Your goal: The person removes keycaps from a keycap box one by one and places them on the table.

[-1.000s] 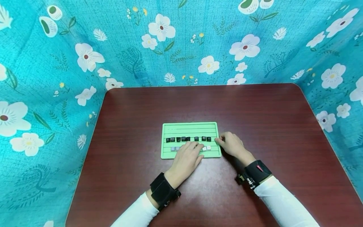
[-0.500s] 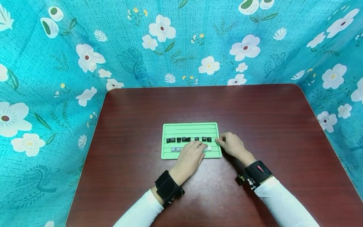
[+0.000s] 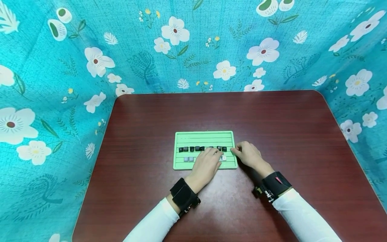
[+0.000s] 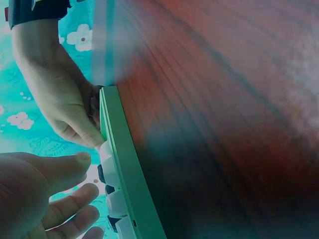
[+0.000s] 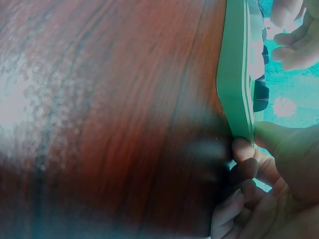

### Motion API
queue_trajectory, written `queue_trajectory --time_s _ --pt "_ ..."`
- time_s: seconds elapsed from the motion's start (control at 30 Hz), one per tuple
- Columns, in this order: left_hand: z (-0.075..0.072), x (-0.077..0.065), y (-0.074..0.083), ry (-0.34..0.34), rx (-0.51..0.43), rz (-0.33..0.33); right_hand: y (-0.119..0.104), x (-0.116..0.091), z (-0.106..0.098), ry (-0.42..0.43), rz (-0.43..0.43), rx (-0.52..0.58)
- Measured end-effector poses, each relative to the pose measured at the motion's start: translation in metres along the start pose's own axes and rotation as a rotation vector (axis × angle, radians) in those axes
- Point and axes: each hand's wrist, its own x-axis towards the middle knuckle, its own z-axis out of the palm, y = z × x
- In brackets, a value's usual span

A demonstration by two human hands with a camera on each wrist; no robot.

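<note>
The board [image 3: 204, 135] lies on the surface [image 3: 151, 127], partly beneath the loosely spread left hand [image 3: 207, 163]; the right hand [image 3: 249, 155] pinches its right end. Probably light and stiff, it suits an edge grip; the smooth keys [image 3: 191, 149] may slip.

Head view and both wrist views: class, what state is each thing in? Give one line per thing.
Green ridged board: resting on the brown table, right edge pinched.
Black keycaps: lined up unevenly across the board, partly hidden.
Pale keycaps: in the nearer row, partly covered.
Left hand: over the board, fingers relaxed; contact unclear.
Right hand: pinching the board's right edge.
Wrist straps: fastened round both wrists.
Floral cloth: hanging behind the table.
</note>
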Motion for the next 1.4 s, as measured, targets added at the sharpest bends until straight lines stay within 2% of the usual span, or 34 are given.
queue_trajectory --time_s 0.27,0.77,0.93,1.4 --pt "0.002 0.005 0.0 -0.046 0.011 -0.03 -0.001 0.0 0.0 0.002 -0.005 -0.002" --pt "0.004 0.021 0.009 -0.099 0.127 0.013 0.0 0.001 0.001 0.004 0.012 -0.01" --pt "0.008 0.021 0.009 -0.115 0.164 0.007 0.0 0.001 0.001 0.002 0.015 -0.006" --pt "0.012 0.02 0.009 -0.119 0.19 0.005 -0.001 0.001 0.001 0.004 0.018 0.004"
